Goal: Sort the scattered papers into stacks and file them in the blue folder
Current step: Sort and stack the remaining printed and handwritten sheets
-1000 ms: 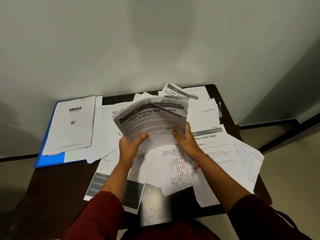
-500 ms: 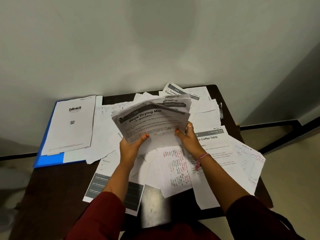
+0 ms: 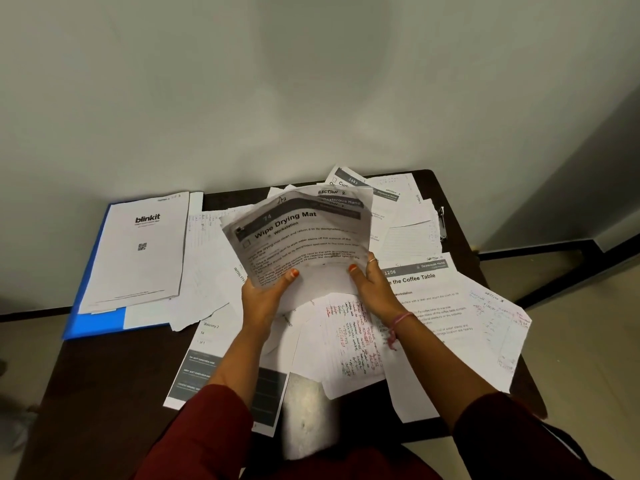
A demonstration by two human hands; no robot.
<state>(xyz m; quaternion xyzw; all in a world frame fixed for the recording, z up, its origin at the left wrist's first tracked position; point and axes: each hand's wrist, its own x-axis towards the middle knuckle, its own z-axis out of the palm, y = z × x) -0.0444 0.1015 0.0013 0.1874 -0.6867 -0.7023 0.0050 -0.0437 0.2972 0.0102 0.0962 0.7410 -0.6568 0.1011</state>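
Gripping a raised bundle of papers [image 3: 298, 233] by its near edge, left hand [image 3: 265, 299] and right hand [image 3: 372, 289] both pinching it, with the blue folder [image 3: 93, 320] lying leftward, nearer the left hand, seemingly open.

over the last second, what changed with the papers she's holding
Little changed. The held bundle of papers tipped slightly, so the sheet marked "Section 2" behind the front page shows more at the top. The left hand and right hand still grip its lower edge. The blue folder and the scattered sheets stayed put.
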